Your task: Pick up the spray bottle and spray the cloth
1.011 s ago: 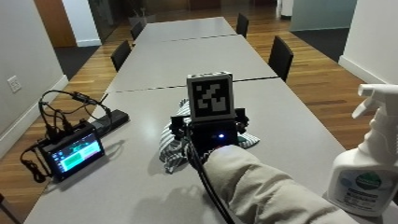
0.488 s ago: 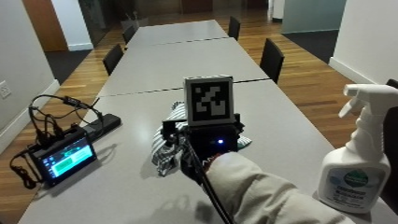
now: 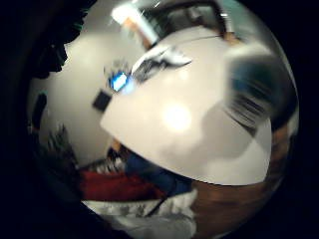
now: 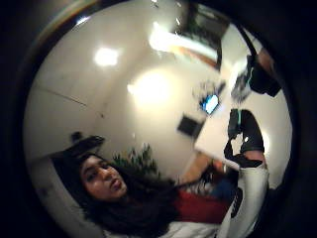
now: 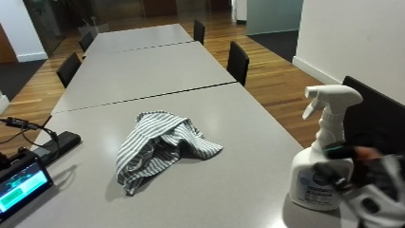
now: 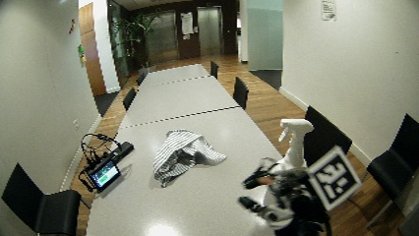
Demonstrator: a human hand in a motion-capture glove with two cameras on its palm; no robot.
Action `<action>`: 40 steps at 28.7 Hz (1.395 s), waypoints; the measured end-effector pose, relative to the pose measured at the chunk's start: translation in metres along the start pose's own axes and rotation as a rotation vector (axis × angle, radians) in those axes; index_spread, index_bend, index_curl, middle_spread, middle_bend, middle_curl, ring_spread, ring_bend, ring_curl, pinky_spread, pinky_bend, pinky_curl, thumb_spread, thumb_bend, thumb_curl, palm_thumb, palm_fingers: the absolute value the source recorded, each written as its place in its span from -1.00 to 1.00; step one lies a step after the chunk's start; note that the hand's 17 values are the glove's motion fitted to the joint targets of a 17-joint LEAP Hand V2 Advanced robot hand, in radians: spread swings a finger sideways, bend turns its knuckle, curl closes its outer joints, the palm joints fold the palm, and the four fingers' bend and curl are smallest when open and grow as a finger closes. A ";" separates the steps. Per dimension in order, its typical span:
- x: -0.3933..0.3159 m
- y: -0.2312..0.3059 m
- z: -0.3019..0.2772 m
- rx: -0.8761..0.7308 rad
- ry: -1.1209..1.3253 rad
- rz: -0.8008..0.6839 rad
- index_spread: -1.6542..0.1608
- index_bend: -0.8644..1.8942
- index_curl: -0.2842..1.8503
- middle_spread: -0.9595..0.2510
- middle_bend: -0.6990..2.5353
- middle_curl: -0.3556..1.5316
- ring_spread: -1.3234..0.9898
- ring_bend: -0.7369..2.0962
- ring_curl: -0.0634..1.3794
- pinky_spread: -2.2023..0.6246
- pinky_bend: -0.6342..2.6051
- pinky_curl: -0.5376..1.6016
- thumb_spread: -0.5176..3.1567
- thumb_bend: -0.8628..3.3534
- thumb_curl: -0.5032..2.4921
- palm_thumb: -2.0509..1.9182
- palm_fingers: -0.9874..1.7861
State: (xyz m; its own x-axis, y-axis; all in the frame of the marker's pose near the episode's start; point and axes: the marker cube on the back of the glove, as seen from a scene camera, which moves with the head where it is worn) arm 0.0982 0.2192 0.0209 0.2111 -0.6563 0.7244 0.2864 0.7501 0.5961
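A grey-and-white striped cloth (image 5: 163, 148) lies crumpled in the middle of the grey table (image 5: 240, 190); it also shows in the wide view (image 6: 184, 155) and the little finger side palm view (image 3: 160, 58). A white spray bottle (image 5: 321, 161) stands upright near the table's right edge (image 6: 294, 142). My gloved right hand (image 5: 362, 186) is blurred and right beside the bottle's lower body. Its fingers are spread toward the bottle and not curled round it (image 6: 270, 192). A black gloved finger (image 4: 244, 133) shows in the thumb side palm view.
A small lit screen (image 5: 20, 187) with cables and a black box (image 5: 61, 142) sits at the table's left edge. Black chairs (image 5: 237, 61) line the right side. A second table (image 5: 136, 38) continues beyond.
My hand has left the spot over the cloth and moved right to the spray bottle. The cloth lies uncovered. The outside camera has shifted too.
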 end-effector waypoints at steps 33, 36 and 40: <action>0.130 -0.052 -0.152 0.513 0.194 0.041 0.52 -0.22 -0.31 0.31 -0.23 -0.15 -0.03 -0.07 -0.32 0.37 -0.32 -0.13 -0.47 -0.54 -0.31 0.53 0.68; 0.118 -0.072 -0.149 0.479 0.304 0.047 0.52 -0.21 -0.29 0.30 -0.23 -0.14 -0.04 -0.06 -0.31 0.36 -0.32 -0.12 -0.50 -0.55 -0.29 0.54 0.68; 0.105 -0.108 -0.148 0.390 0.581 0.070 0.52 -0.21 -0.28 0.29 -0.23 -0.13 -0.05 -0.06 -0.30 0.35 -0.32 -0.12 -0.52 -0.57 -0.28 0.54 0.68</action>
State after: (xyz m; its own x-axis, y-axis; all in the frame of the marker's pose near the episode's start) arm 0.2278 0.0566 -0.0186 0.7127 -0.4613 0.5284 -0.0790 0.6957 0.7139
